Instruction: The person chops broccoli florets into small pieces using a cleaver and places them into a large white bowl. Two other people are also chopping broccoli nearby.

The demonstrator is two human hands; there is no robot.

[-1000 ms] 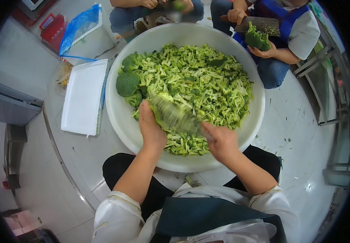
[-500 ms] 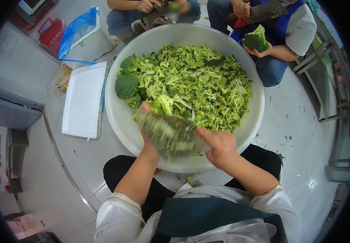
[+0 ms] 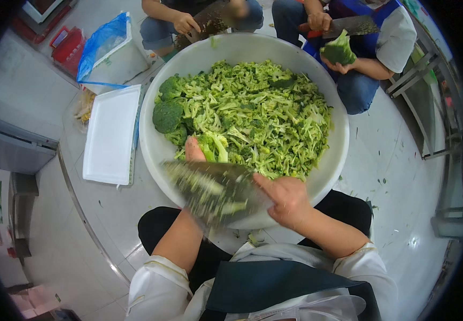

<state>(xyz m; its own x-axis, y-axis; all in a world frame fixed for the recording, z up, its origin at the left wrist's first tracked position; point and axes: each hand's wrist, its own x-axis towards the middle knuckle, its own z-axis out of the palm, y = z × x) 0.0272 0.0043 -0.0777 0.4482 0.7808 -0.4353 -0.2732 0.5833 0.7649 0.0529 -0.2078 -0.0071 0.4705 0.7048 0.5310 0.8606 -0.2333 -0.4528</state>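
Note:
In front of me stands a large white basin (image 3: 159, 168) filled with chopped broccoli (image 3: 274, 115). Several uncut broccoli heads (image 3: 167, 116) lie against its left wall. My right hand (image 3: 287, 200) is wrapped round a wide cleaver (image 3: 210, 184), index finger along the blade; green bits cling to the blurred metal. Behind the blade, at the basin's near left, my left hand (image 3: 193, 150) grips a piece of broccoli (image 3: 214, 146). The cleaver hides most of that hand and part of the piece.
Two people sit across the basin, each with a cleaver; the right one holds a broccoli chunk (image 3: 338, 50). Left of the basin are a white foam lid (image 3: 112, 134), a white box (image 3: 127, 59) lined with blue plastic and a red basket (image 3: 68, 48). A metal rack (image 3: 421, 91) stands right.
My right hand has swung the cleaver lower and to the left, so it covers more of my left hand. Across the basin, the left person's cleaver has come further into view.

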